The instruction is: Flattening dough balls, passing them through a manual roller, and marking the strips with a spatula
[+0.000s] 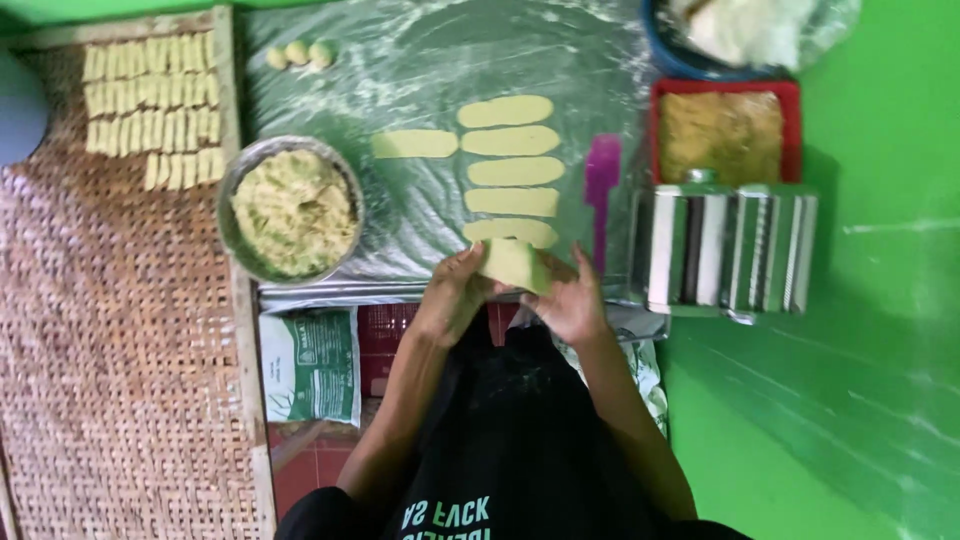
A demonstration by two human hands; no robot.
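Observation:
My left hand (452,292) and my right hand (570,298) hold one flat oval strip of pale yellow dough (514,264) between them, just above the near edge of a plastic-covered work surface (420,70). Beyond my hands lie several more flat dough strips (512,171) in a column, with one strip (414,144) off to the left. A metal bowl of crumbly yellow filling (292,210) stands left of my left hand.
A woven bamboo tray (120,330) on the left carries rows of small rolled pieces (150,105). A purple scraper (601,190), a metal dough roller machine (722,246), a red tray of crumbs (724,135) and a blue bowl of dough (745,30) stand right. Three dough balls (299,53) lie far left.

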